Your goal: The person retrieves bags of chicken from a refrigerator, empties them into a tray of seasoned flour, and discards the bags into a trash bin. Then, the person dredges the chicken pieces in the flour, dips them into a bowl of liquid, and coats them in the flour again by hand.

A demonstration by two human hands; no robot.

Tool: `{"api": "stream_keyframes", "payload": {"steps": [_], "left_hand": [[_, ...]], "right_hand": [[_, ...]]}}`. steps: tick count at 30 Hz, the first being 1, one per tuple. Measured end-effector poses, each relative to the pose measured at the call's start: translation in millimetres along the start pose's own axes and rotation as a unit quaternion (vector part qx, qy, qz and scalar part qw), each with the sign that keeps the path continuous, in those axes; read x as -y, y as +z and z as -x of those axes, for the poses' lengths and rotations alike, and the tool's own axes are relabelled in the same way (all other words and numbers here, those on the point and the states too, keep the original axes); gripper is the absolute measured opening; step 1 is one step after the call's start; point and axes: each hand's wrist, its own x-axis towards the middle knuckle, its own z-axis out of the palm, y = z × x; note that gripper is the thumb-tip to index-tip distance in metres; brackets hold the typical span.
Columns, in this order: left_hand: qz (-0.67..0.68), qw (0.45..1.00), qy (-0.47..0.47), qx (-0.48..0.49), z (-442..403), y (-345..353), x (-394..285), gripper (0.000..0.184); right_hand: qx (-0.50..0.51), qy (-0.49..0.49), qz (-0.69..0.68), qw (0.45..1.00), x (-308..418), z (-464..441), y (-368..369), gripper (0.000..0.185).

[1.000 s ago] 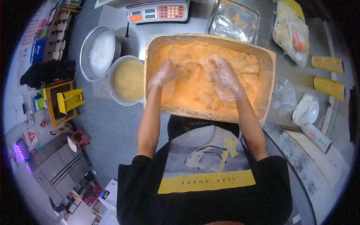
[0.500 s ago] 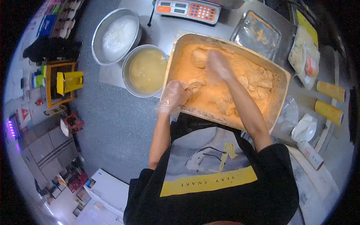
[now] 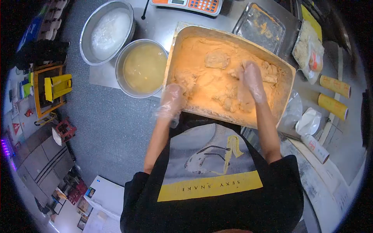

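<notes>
A large metal tray (image 3: 230,34) holds orange-tinted flour (image 3: 206,83) and several flour-coated meat pieces. My left hand (image 3: 171,99), in a clear plastic glove, is at the tray's left side, its fingers closed on a coated meat piece (image 3: 188,81). Also gloved, my right hand (image 3: 252,81) reaches into the right half, fingertips down and closed at another coated piece (image 3: 235,72), mostly hidden by the hand. A rounder piece (image 3: 217,59) lies alone near the far side. More pieces (image 3: 229,101) lie close to the near wall.
Left of the tray stand a bowl of yellowish liquid (image 3: 143,70) and a bowl of white contents (image 3: 107,33). Behind are a scale (image 3: 202,5) and a crumb-streaked clear tray (image 3: 260,27). Bagged food (image 3: 309,52) and yellow rolls (image 3: 333,106) sit at right.
My right hand has moved right and nearer me, uncovering the round piece. My left hand has shifted slightly left with its piece. The whole view has shifted a little.
</notes>
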Motion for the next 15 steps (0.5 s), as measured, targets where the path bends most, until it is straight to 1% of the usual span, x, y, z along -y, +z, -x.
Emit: {"api": "stream_keyframes", "payload": {"steps": [1,3,4,5,6,7,8,9,10,11,12,13,14,15], "left_hand": [[0.068,0.997,-0.041,0.007,-2,10,4,0.017],[0.133,0.988,-0.081,0.012,-17,5,1,0.017],[0.115,0.993,0.034,0.021,-26,-2,1,0.016],[0.094,0.984,0.149,0.029,-38,-9,-1,0.017],[0.093,0.984,0.15,0.029,-47,4,3,0.017],[0.0,0.989,0.146,0.017,-59,22,7,0.018],[-0.092,0.986,0.14,0.004,-71,28,3,0.019],[-0.091,0.986,0.138,0.004,-74,32,1,0.019],[-0.114,0.987,0.112,-0.005,-80,36,0,0.021],[-0.138,0.987,0.086,-0.015,-87,37,-1,0.024],[-0.139,0.987,0.084,-0.012,-92,38,-2,0.024],[-0.146,0.98,0.046,0.13,-99,40,-2,0.024],[-0.151,0.952,0.008,0.268,-104,35,-6,0.026],[-0.153,0.95,0.011,0.271,-104,30,-11,0.026]], "right_hand": [[-0.027,0.021,-0.009,0.999,0,-10,11,0.019],[-0.019,0.02,-0.019,0.999,11,-31,24,0.023],[-0.009,0.02,-0.028,0.999,18,-39,31,0.027],[-0.01,0.02,-0.03,0.999,24,-47,39,0.027],[0.0,0.041,-0.037,0.998,29,-53,47,0.026],[0.008,0.062,-0.043,0.997,32,-57,53,0.026],[0.005,0.06,-0.042,0.997,30,-57,59,0.026],[-0.023,0.044,-0.037,0.998,30,-54,66,0.025],[-0.053,0.028,-0.033,0.998,28,-55,72,0.024],[-0.056,0.026,-0.034,0.998,28,-59,70,0.024],[-0.034,0.046,-0.07,0.996,28,-58,70,0.023],[-0.013,0.067,-0.105,0.992,26,-57,69,0.022],[-0.014,0.069,-0.106,0.992,26,-54,65,0.022],[-0.055,0.056,-0.149,0.986,24,-47,61,0.023]]}}
